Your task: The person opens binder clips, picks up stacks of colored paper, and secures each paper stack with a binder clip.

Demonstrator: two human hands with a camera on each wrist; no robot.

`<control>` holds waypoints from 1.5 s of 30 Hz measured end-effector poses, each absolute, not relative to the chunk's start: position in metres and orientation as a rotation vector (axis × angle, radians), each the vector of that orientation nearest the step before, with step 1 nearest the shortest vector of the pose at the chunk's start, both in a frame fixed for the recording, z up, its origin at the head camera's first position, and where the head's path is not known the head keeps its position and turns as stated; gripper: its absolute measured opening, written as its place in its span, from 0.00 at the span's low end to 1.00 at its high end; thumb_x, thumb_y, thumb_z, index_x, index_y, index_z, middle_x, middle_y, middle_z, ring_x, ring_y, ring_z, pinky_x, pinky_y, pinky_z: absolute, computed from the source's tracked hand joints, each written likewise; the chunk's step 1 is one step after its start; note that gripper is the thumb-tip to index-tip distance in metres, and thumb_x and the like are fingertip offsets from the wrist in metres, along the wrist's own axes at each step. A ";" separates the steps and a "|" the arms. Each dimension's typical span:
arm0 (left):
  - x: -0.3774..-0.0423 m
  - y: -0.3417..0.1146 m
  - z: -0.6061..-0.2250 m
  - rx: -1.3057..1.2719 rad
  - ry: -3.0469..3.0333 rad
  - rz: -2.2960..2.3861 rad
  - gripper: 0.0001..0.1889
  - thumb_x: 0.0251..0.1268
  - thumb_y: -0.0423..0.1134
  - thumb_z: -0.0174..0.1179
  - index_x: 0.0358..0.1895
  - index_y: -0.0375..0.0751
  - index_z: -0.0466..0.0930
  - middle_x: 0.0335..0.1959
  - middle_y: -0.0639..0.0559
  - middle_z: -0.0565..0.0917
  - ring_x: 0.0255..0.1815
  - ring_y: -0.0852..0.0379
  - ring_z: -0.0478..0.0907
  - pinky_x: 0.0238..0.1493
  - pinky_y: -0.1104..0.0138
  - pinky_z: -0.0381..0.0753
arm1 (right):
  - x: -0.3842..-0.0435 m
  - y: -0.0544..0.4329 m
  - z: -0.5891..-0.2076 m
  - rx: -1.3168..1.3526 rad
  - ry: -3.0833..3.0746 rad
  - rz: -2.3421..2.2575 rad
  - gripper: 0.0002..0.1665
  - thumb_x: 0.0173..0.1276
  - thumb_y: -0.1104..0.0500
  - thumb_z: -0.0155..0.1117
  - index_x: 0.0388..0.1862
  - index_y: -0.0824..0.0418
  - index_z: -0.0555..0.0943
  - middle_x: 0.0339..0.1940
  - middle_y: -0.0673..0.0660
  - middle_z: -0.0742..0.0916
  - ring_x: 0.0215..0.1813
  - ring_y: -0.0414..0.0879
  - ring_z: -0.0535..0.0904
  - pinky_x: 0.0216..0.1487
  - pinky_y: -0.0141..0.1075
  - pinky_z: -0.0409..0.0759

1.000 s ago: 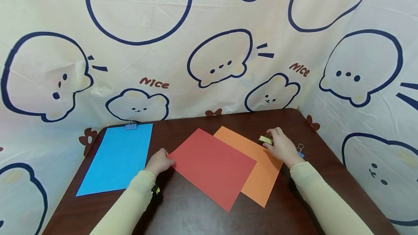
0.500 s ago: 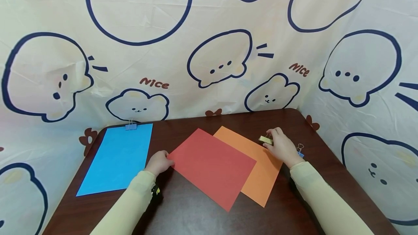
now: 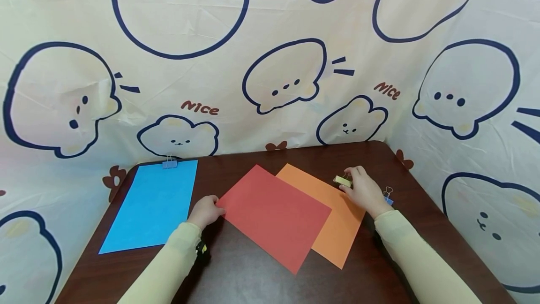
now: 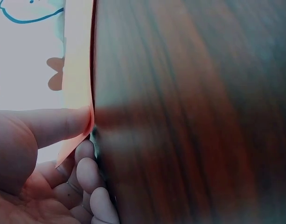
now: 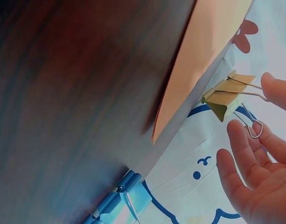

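Red sheet [image 3: 274, 215], pinched at its left corner by left hand [image 3: 206, 211], presumably for steadying, partly over orange sheet [image 3: 341, 222]. Yellow binder clip [image 3: 342, 181] near orange sheet's far edge, gripped at its wire handles by right hand [image 3: 366, 192], probably for leverage. Blue clip [image 3: 169, 164] on blue sheet [image 3: 152, 205].

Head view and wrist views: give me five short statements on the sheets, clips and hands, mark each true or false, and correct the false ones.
1. The left hand pinches a corner of the rectangular red paper sheet. True.
2. Both hands hold paper. False: the right hand holds a yellow metal binder clip by its wire handles.
3. In the head view, the red sheet hides part of the rectangular orange paper sheet. True.
4. No sheet has a clip on it. False: a blue metal binder clip sits at the far edge of the rectangular bright blue paper sheet.
5. A second blue metal binder clip is on the dark brown table. True.
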State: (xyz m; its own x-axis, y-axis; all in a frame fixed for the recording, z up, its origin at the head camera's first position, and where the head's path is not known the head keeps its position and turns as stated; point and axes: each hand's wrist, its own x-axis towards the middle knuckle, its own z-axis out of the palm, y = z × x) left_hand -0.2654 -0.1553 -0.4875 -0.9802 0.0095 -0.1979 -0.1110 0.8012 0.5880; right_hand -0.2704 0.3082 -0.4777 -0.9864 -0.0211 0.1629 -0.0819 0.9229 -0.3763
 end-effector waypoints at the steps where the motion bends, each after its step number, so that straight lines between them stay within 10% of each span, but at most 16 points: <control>1: -0.265 -0.155 -0.487 -0.076 2.800 0.933 0.12 0.65 0.38 0.69 0.42 0.32 0.79 0.29 0.44 0.79 0.30 0.50 0.73 0.30 0.63 0.73 | -0.270 0.308 -0.478 0.076 -2.923 0.584 0.33 0.71 0.53 0.71 0.67 0.67 0.71 0.61 0.68 0.76 0.48 0.56 0.82 0.57 0.57 0.83; 38: -0.266 -0.158 -0.494 -0.111 2.746 1.217 0.08 0.69 0.36 0.62 0.38 0.33 0.77 0.25 0.47 0.76 0.26 0.52 0.69 0.28 0.63 0.69 | -0.266 0.306 -0.477 0.098 -2.866 0.570 0.29 0.72 0.52 0.69 0.64 0.68 0.74 0.58 0.67 0.79 0.46 0.55 0.83 0.49 0.52 0.86; 45: -0.269 -0.158 -0.497 -0.186 2.641 1.412 0.11 0.74 0.36 0.59 0.49 0.29 0.78 0.35 0.41 0.83 0.33 0.52 0.81 0.33 0.64 0.73 | -0.267 0.306 -0.477 0.105 -2.866 0.583 0.29 0.72 0.53 0.69 0.64 0.68 0.74 0.58 0.67 0.79 0.47 0.55 0.83 0.51 0.53 0.86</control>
State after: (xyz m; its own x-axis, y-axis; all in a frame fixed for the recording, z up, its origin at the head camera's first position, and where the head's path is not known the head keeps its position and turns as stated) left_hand -0.2688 -0.1581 -0.4968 -0.9825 -0.0427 -0.1816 -0.1747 0.5516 0.8156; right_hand -0.2674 0.3060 -0.4774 -0.9744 -0.0272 0.2233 -0.1123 0.9190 -0.3779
